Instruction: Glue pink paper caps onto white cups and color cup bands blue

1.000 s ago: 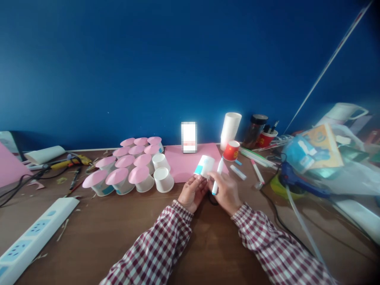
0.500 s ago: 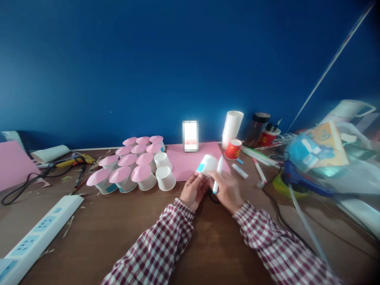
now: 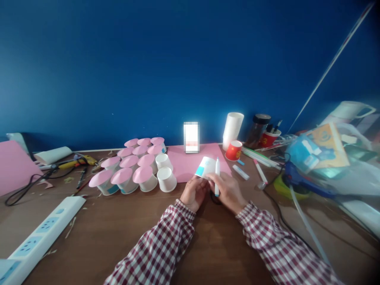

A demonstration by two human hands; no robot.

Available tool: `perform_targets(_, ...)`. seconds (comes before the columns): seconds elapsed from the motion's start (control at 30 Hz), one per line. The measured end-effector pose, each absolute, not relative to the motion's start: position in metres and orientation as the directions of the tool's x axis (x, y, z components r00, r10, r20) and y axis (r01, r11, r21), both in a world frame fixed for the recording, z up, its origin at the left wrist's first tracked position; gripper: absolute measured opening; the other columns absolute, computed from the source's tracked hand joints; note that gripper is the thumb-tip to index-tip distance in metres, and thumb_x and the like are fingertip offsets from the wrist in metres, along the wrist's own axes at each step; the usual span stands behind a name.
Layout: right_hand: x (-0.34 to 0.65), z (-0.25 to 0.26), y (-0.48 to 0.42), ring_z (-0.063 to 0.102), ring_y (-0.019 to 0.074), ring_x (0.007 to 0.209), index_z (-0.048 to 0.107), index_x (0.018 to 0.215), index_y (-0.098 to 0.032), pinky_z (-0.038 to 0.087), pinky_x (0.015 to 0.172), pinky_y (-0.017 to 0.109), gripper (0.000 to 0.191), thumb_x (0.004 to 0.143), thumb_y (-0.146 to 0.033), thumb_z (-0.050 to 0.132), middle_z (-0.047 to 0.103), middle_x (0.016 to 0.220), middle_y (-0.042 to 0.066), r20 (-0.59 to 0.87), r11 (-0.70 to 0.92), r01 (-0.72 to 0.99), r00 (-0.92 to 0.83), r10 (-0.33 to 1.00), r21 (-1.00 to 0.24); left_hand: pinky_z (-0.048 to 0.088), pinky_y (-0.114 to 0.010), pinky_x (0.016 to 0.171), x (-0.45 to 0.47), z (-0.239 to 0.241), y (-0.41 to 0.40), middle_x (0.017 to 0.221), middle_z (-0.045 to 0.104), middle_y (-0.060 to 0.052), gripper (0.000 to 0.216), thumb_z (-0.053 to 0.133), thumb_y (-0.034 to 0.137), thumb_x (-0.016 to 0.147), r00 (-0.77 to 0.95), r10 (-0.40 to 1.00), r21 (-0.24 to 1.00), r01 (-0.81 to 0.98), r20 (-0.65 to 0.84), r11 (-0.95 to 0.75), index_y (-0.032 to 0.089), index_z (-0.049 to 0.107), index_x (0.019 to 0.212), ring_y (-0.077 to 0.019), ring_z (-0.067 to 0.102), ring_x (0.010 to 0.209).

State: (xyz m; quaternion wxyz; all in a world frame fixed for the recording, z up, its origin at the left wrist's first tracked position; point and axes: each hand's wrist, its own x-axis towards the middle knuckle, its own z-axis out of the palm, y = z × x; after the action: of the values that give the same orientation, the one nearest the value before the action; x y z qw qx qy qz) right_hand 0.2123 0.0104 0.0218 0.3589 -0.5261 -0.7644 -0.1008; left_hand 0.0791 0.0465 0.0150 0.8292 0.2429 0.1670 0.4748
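Observation:
A white paper cup [image 3: 209,163] with a blue patch on its side is tilted above the front edge of the pink paper sheet [image 3: 181,158]. My left hand [image 3: 193,192] is closed on the cup from below. In my right hand [image 3: 229,190] a white marker [image 3: 217,174] with light blue ends stands nearly upright, and the fingertips touch the cup's near side. To the left, several upturned paper cups carry pink paper discs [image 3: 144,174]. Two bare white cups [image 3: 166,180] stand beside them.
A white power strip [image 3: 44,229] lies front left, with a yellow glue gun [image 3: 77,161] behind it. Right of the pink sheet stand a red cup [image 3: 234,150], a stack of white cups [image 3: 233,128] and a dark jar [image 3: 259,128]. A blue glue gun [image 3: 308,184] and plastic bags crowd the right.
The cup has turned slightly in my hands, so more of its blue patch shows. The marker is held a little more upright. The whole view has shifted slightly.

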Motion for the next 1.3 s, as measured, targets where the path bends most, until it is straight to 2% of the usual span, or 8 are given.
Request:
perform_targets(0.07,0.214,0.021,0.011,0.057,0.0176,0.077,0.059,0.104,-0.02,0.046,0.067,0.027,0.023,0.086,-0.018,0.045,0.061,0.083,0.006,0.665,0.427,0.876,-0.182,0.725,-0.225,0.045,-0.028,0.077,0.079,0.017,0.047,0.077,0.063,-0.004,0.01,0.061,0.024,0.073,0.523,0.848,0.497,-0.715,-0.084,0.491,0.014,0.06,0.076,-0.0142,0.059,0.076)
perform_targets(0.2,0.218,0.019,0.014,0.06,0.0185,0.079,0.055,0.108,-0.019,0.049,0.067,0.029,0.023,0.086,-0.02,0.049,0.063,0.087,0.007,0.671,0.455,0.85,-0.175,0.72,-0.267,0.044,-0.031,0.082,0.078,0.019,0.048,0.094,0.063,-0.009,0.032,0.053,0.043,0.079,0.574,0.814,0.469,-0.698,-0.085,0.541,0.015,0.061,0.092,-0.018,0.059,0.087)
perform_targets(0.37,0.214,0.028,0.007,0.062,0.0191,0.087,0.052,0.108,-0.018,0.051,0.077,0.032,0.022,0.088,-0.021,0.045,0.065,0.093,0.009,0.737,0.486,0.767,-0.024,0.675,-0.419,0.044,-0.034,0.084,0.073,0.018,0.054,0.09,0.06,-0.008,0.051,0.046,0.064,0.075,0.518,0.845,0.478,-0.714,-0.132,0.512,0.017,0.059,0.086,-0.0183,0.058,0.085)
perform_targets(0.5,0.208,0.035,-0.009,0.062,0.0154,0.068,0.052,0.109,-0.019,0.052,0.065,0.029,0.023,0.09,-0.025,0.039,0.064,0.082,0.005,0.683,0.467,0.669,0.085,0.725,-0.579,0.043,-0.038,0.089,0.072,0.017,0.055,0.095,0.06,-0.008,0.045,0.05,0.06,0.075,0.499,0.849,0.456,-0.724,-0.173,0.518,0.017,0.059,0.088,-0.0194,0.057,0.091)
perform_targets(0.67,0.206,0.028,-0.015,0.061,0.0157,0.065,0.059,0.082,-0.019,0.051,0.06,0.028,0.027,0.091,-0.033,0.038,0.061,0.071,0.005,0.64,0.453,0.568,0.177,0.748,-0.687,0.042,-0.04,0.092,0.075,0.014,0.054,0.097,0.062,-0.009,0.039,0.053,0.054,0.077,0.505,0.842,0.397,-0.745,-0.19,0.536,0.017,0.061,0.086,-0.0208,0.057,0.097)
perform_targets(0.8,0.203,0.023,-0.011,0.062,0.0148,0.065,0.06,0.09,-0.018,0.052,0.058,0.025,0.023,0.091,-0.031,0.04,0.063,0.072,0.004,0.564,0.399,0.485,0.259,0.784,-0.778,0.043,-0.04,0.091,0.076,0.012,0.054,0.102,0.063,-0.01,0.041,0.05,0.053,0.079,0.509,0.845,0.358,-0.767,-0.164,0.532,0.016,0.062,0.092,-0.0227,0.056,0.101)
perform_targets(0.9,0.2,0.026,-0.01,0.062,0.0152,0.07,0.058,0.099,-0.017,0.052,0.061,0.025,0.021,0.09,-0.03,0.044,0.064,0.078,0.005,0.54,0.383,0.504,0.211,0.815,-0.774,0.043,-0.041,0.09,0.076,0.012,0.055,0.107,0.061,-0.011,0.042,0.046,0.052,0.081,0.513,0.841,0.361,-0.762,-0.17,0.538,0.016,0.062,0.097,-0.0238,0.056,0.103)
perform_targets(1.3,0.201,0.032,-0.01,0.062,0.0171,0.075,0.059,0.094,-0.016,0.05,0.069,0.026,0.019,0.089,-0.027,0.044,0.065,0.082,0.007,0.578,0.367,0.659,0.127,0.806,-0.657,0.042,-0.04,0.09,0.078,0.012,0.051,0.102,0.062,-0.01,0.039,0.043,0.049,0.084,0.54,0.838,0.347,-0.773,-0.079,0.531,0.017,0.062,0.095,-0.0223,0.056,0.101)
